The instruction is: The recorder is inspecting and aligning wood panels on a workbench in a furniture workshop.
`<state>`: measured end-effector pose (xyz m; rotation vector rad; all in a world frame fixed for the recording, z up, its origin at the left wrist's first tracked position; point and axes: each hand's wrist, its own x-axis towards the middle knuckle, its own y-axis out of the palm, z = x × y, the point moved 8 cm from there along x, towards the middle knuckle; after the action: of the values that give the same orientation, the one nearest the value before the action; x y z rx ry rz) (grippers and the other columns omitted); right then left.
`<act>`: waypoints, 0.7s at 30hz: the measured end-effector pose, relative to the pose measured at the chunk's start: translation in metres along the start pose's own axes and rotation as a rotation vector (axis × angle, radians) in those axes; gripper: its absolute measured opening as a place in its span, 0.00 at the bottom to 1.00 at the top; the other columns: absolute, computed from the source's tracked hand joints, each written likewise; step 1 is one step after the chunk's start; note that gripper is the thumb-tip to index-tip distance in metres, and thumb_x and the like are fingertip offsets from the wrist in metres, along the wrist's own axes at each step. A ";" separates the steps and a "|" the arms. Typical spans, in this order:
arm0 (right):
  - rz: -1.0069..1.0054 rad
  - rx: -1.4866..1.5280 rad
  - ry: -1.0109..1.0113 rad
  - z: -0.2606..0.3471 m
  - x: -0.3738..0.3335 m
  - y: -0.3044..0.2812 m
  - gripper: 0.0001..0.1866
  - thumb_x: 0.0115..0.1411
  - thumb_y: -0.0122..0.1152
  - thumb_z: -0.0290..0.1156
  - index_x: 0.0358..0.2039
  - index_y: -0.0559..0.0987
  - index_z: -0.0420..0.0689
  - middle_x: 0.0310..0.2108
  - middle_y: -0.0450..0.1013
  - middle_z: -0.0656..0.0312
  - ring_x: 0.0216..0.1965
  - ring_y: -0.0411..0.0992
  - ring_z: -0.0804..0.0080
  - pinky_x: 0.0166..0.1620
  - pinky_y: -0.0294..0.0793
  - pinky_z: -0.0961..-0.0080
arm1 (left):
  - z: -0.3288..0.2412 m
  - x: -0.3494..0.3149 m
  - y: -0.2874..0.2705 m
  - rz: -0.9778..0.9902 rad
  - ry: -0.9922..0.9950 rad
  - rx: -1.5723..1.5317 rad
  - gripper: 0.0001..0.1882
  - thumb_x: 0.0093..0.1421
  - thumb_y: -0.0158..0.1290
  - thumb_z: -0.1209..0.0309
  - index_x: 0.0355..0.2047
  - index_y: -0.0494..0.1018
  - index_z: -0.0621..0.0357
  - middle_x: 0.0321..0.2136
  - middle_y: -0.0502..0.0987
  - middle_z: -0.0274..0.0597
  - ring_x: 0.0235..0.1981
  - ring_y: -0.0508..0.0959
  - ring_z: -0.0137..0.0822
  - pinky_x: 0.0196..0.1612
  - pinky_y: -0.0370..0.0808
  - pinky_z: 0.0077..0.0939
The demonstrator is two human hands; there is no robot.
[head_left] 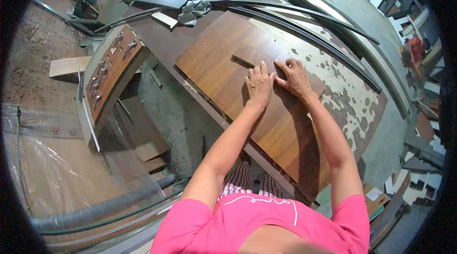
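A brown wood-grain panel (214,44) lies in front of me at a slant across the work table. On top of it rests a narrow dark wooden strip (242,59), partly covered by my hands. My left hand (260,84) is laid over the strip with its fingers stretched out. Close beside it, my right hand (295,79) has bent fingers, its thumb and forefinger apart with no object visible between them. The two thumbs nearly meet. What lies beneath the palms is hidden.
A mottled pale board (354,106) sits right of the panel, with long dark metal profiles (333,49) behind it. Leftward, a tilted board (114,59) carries metal hardware pieces. A grey cloth (194,12) lies at the back. Another person (415,54) is at far right, among offcuts.
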<state>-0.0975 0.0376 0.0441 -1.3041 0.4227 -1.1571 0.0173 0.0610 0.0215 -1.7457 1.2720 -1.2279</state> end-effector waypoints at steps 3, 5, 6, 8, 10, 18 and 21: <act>-0.004 0.014 0.011 0.008 0.050 0.028 0.28 0.46 0.60 0.45 0.50 0.70 0.57 0.38 0.64 0.54 0.42 0.62 0.56 0.44 0.64 0.62 | 0.039 0.042 -0.003 0.005 -0.045 0.022 0.25 0.55 0.48 0.58 0.49 0.65 0.59 0.37 0.68 0.48 0.42 0.66 0.46 0.43 0.65 0.43; 0.017 0.014 0.027 0.020 0.086 0.048 0.29 0.46 0.59 0.46 0.50 0.69 0.57 0.39 0.65 0.53 0.43 0.63 0.55 0.45 0.65 0.61 | 0.070 0.070 -0.004 -0.060 -0.059 0.095 0.24 0.54 0.50 0.58 0.49 0.66 0.56 0.36 0.68 0.45 0.41 0.66 0.44 0.41 0.65 0.40; 0.006 0.017 0.030 0.025 0.104 0.057 0.28 0.46 0.59 0.46 0.50 0.69 0.57 0.39 0.65 0.53 0.43 0.63 0.55 0.45 0.65 0.61 | 0.086 0.084 -0.004 -0.073 -0.072 0.113 0.23 0.54 0.49 0.58 0.48 0.66 0.54 0.35 0.69 0.45 0.40 0.66 0.44 0.41 0.65 0.40; 0.016 0.036 0.053 0.031 0.135 0.072 0.27 0.47 0.58 0.47 0.50 0.70 0.58 0.40 0.65 0.53 0.43 0.63 0.55 0.45 0.65 0.61 | 0.110 0.111 -0.002 -0.078 -0.072 0.117 0.23 0.54 0.49 0.58 0.48 0.66 0.54 0.36 0.69 0.45 0.40 0.67 0.44 0.41 0.65 0.41; 0.017 0.015 0.074 0.037 0.163 0.087 0.27 0.47 0.57 0.47 0.50 0.69 0.58 0.40 0.65 0.53 0.43 0.63 0.55 0.45 0.65 0.61 | 0.132 0.136 0.000 -0.080 -0.089 0.109 0.23 0.55 0.49 0.58 0.49 0.66 0.53 0.36 0.69 0.46 0.41 0.67 0.44 0.41 0.65 0.42; -0.064 -0.021 0.060 0.048 0.227 0.117 0.25 0.48 0.55 0.50 0.47 0.71 0.58 0.38 0.66 0.52 0.41 0.64 0.53 0.43 0.66 0.60 | 0.182 0.194 0.006 -0.060 -0.124 0.076 0.23 0.56 0.46 0.55 0.50 0.65 0.50 0.34 0.73 0.47 0.41 0.70 0.47 0.44 0.66 0.43; -0.096 -0.038 0.052 0.047 0.229 0.120 0.25 0.48 0.55 0.51 0.47 0.71 0.58 0.39 0.66 0.53 0.42 0.64 0.54 0.43 0.66 0.60 | 0.181 0.195 0.007 -0.048 -0.147 0.066 0.22 0.56 0.47 0.57 0.50 0.65 0.51 0.35 0.72 0.47 0.42 0.68 0.46 0.43 0.64 0.43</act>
<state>0.0879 -0.1477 0.0283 -1.3409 0.4259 -1.2706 0.2026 -0.1303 0.0113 -1.7926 1.0989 -1.1320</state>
